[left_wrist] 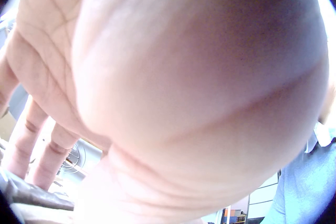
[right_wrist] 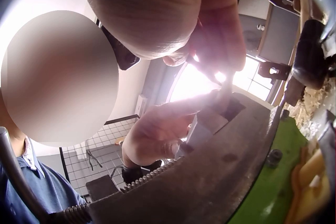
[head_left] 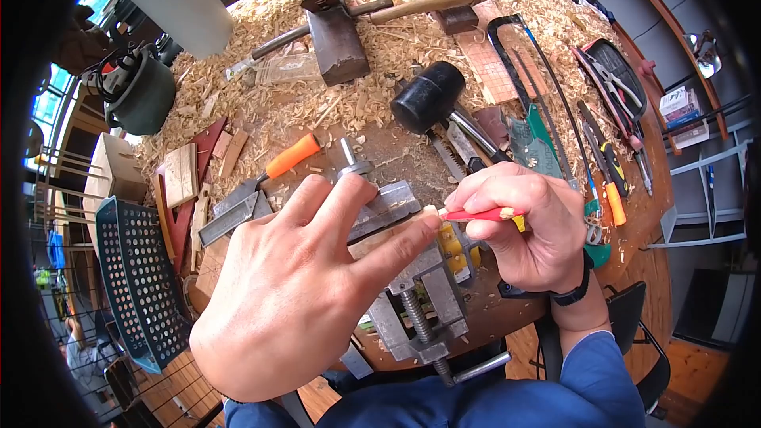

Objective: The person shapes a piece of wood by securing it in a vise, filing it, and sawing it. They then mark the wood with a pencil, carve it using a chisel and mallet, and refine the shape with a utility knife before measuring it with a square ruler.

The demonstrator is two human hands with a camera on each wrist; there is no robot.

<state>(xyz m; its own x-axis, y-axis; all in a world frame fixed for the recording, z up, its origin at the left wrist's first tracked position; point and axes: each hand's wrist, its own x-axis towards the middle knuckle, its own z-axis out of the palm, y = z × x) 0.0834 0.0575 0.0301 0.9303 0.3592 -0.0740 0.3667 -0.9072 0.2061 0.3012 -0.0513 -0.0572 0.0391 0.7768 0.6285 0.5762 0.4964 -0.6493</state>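
In the head view my right hand (head_left: 527, 230) pinches a short red pencil (head_left: 495, 214), whose tip is at the end of a pale wood piece (head_left: 430, 212). My left hand (head_left: 293, 293) lies spread over the metal vise (head_left: 444, 293), its index fingertip beside the pencil tip and its other fingers reaching over the far jaw. That hand hides most of the wood piece. The left wrist view is filled by the left palm (left_wrist: 194, 77). In the right wrist view the right hand (right_wrist: 157, 14) is above the vise (right_wrist: 184, 182), with the left hand (right_wrist: 152, 132) behind it.
Beyond the vise lie an orange-handled tool (head_left: 293, 155), a black mallet (head_left: 429, 97) and saws. Wooden planes (head_left: 337, 40) rest among shavings at the back. Pliers (head_left: 618, 87) are on the right, and a perforated teal basket (head_left: 143, 285) stands on the left.
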